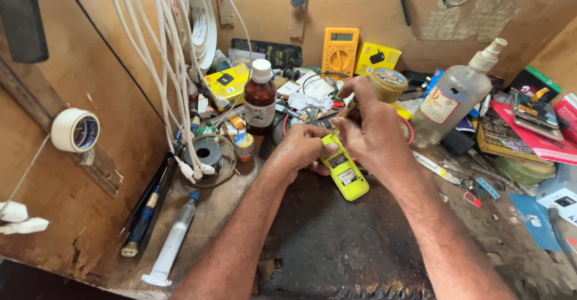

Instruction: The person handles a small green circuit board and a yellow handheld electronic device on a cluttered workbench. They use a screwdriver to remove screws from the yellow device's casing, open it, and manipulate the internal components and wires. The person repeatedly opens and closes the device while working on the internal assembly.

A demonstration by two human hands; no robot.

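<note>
A small yellow phone body (pixel 347 176) lies back-up, tilted, on the dark bench top (pixel 336 240). My left hand (pixel 300 146) grips its upper end from the left. My right hand (pixel 368 125) hovers just above that same end, its fingers pinched on a thin tool (pixel 347 111) whose tip points down at the phone's top edge. The tool's tip is hidden between my fingers.
A brown glass bottle (pixel 259 97) stands behind my left hand, a clear spray bottle (pixel 454 95) to the right. A yellow multimeter (pixel 340 50) leans on the back wall. White cables (pixel 174 77) hang at left; a syringe (pixel 174 241), a solder spool (pixel 209 153) and tape (pixel 76 130) lie nearby.
</note>
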